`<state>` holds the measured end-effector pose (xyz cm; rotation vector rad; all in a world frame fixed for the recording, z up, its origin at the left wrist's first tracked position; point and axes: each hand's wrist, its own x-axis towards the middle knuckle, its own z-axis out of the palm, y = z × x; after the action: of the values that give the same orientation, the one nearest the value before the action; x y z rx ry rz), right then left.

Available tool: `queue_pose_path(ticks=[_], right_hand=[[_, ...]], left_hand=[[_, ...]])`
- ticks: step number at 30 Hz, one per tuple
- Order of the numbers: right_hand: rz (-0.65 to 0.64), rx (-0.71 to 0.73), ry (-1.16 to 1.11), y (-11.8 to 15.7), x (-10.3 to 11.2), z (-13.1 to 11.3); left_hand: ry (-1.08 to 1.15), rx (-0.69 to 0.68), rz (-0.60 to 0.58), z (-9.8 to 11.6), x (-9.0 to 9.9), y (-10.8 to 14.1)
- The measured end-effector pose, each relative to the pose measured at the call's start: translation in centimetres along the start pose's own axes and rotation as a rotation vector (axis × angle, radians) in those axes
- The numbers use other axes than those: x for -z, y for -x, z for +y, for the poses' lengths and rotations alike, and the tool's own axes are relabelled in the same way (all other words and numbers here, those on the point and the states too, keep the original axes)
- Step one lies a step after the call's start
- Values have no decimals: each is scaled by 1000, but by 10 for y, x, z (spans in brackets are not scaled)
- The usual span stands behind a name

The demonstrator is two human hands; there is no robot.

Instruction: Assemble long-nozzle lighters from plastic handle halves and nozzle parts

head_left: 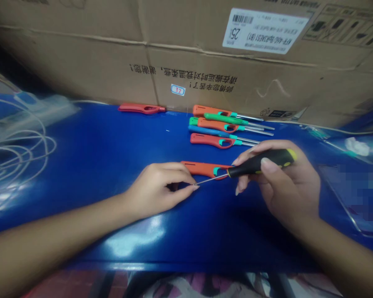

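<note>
On the blue table (pixel 96 140), seen from the head camera, the left grip (pixel 160 190) sits just left of centre, clenched with its fingers curled over the near end of an orange-red utility lighter (pixel 203 168), which lies flat and points toward the right grip (pixel 278 182). The right grip is closed around the black-and-yellow handle of a screwdriver (pixel 261 162), held up off the table. The screwdriver's thin steel shaft (pixel 211 179) runs left from that grip across the lighter's teal collar, and its tip ends beside the left grip's fingertips (pixel 194 187). Where the lighter's nozzle would lie, the handle and right grip block the view. Beyond both grips, five more lighters (pixel 225 128) lie side by side in orange, green and blue, their metal nozzles pointing right. Farther left of them and beyond the left grip, a single red lighter (pixel 141 108) lies against a large cardboard box (pixel 81 62). That box bears upside-down printing and a white label (pixel 265 31). Well left of the left grip, a coil of white cable (pixel 18 153) lies in a blur.
</note>
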<state>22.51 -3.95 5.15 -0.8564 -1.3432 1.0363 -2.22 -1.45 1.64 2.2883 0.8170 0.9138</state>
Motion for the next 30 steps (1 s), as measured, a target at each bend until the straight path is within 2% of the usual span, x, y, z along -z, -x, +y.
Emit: queue_pose_path(ticks=[9,15,18,22,26,30], right_hand=[[-78,-46,47,4,-6,-7],[12,-19,60,1,-4,-9],[59,61,124,-1,0,-10],[101,246,293,-5,8,-7],[157,504,454,-11,12,-5],[128,577,510,-9,7,-10]], left_hand=[[-35,14,-33,0,-1,-1],[-138,-44,52,6,7,-8],[-223,7,57,2,10,-11],[-262,74,-15,-10,7,-9],[-124,14,-92,-14,-3,-5],[-20,-64,-149,-10,-13,-5]])
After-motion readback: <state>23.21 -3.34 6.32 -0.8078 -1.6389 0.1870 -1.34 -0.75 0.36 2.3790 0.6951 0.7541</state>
